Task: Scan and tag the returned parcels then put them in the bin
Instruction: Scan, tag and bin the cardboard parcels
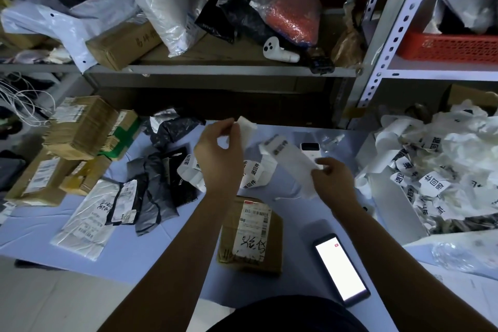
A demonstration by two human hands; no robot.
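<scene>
Left hand (218,155) is raised over the table (161,245), thumb and forefinger pinching one white label (247,128) by its edge; the remaining fingers are curled. Right hand (332,179) is at 3 o'clock from the left hand and slightly lower. It pinches the near end of a white strip (292,167), which runs up toward 10 o'clock from the fingers. A looped part of the strip, bearing black-printed labels, hangs between the two hands. The label is apart from the strip.

Reference point: the box (273,237), a brown parcel lying flat on the table between the forearms, shipping label and handwriting facing up. Neither hand touches it.

- 12 o'clock: both hands, above the box.
- 1 o'clock: a white device (310,148) with a dark screen, behind the strip. Its type cannot be told.
- 2 o'clock: a pile (444,170) of white strip and printed labels.
- 4 o'clock: a phone (341,269), screen lit white, lying flat near the right forearm.
- 9 to 10 o'clock: dark and white bags (153,191), overlapping.
- 10 o'clock, farther out: stacked cartons (80,127).
- 12 o'clock, far: a shelf (215,69) loaded with more bags and cartons.
</scene>
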